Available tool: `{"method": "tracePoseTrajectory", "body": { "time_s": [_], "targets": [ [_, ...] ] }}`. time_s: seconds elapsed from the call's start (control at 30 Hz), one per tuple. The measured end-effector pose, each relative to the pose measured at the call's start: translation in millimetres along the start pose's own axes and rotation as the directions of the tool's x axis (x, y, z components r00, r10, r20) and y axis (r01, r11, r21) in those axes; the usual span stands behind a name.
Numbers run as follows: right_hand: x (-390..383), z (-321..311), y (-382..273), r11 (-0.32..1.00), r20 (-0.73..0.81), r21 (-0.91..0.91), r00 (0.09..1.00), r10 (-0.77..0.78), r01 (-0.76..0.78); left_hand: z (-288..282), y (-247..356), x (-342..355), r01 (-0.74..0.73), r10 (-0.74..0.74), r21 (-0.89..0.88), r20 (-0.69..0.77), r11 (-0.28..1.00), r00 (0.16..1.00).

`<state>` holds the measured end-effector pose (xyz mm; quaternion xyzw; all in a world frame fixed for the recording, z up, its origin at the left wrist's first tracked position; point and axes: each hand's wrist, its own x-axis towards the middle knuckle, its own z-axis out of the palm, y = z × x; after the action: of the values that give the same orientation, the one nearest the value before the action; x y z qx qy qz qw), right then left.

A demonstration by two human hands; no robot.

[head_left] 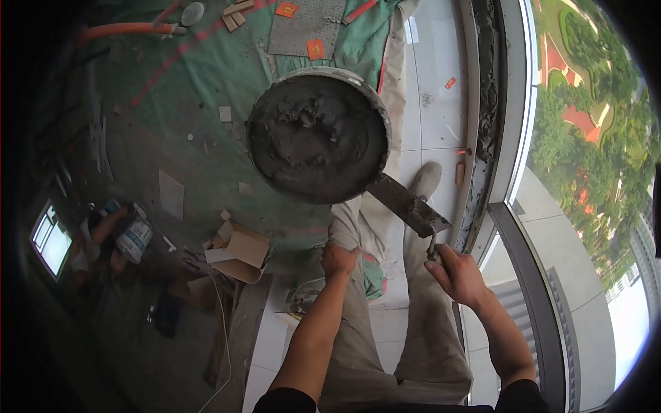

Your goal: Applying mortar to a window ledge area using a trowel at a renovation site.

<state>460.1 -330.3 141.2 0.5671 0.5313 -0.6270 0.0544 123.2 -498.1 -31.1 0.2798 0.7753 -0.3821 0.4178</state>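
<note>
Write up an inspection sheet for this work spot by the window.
Surface: green floor sheet, dusty; white tiles by the window.
Job's things: mortar bucket, full; trowel, mortar-caked.
Clutter: torn cardboard box, tile scraps, white jar.
Grips: left hand closed on trouser leg; right hand shut on trowel handle.
Cables: thin white cord; orange hose.
Surroundings: curved window frame, gardens far below.

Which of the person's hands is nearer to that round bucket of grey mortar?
Left. The left hand rests on the knee just below the bucket; the right hand grips the trowel, further right.
</note>
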Motion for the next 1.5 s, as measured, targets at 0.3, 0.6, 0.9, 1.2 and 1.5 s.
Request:
{"method": "tracePoseTrajectory", "body": {
  "time_s": [0.3, 0.6, 0.9, 1.2, 1.5],
  "targets": [
    [86.7, 22.7, -143.9, 0.900, -0.177, -0.428, 0.984, 0.005, -0.081, -9.3, -4.3, 7.8, 0.016, -0.012, -0.083, 0.053, 0.996, 0.999],
    [130.6, 81.5, -164.2, 0.963, -0.088, 0.177, 0.971, 0.222, -0.204, -14.7, -6.9, 11.4, 0.024, -0.015, -0.121, 0.079, 0.992, 0.997],
    [99.8, 59.0, -128.7, 0.289, 0.330, 0.895, 0.940, 0.086, -0.340, -19.1, -7.1, 10.8, 0.009, -0.005, -0.055, 0.087, 0.998, 0.996],
    [-4.3, -33.2, -18.2, 0.720, -0.189, 0.693, 0.953, 0.237, -0.041, -20.0, 14.2, 4.5, 0.011, -0.011, 0.001, 0.037, 1.000, 0.999],
    [50.5, -30.3, 191.6, 0.987, -0.888, 0.141, 0.432, 0.158, -0.072, -18.1, 16.1, 3.4, -0.018, 0.018, 0.107, -0.002, 0.994, 1.000]
  ]
}}
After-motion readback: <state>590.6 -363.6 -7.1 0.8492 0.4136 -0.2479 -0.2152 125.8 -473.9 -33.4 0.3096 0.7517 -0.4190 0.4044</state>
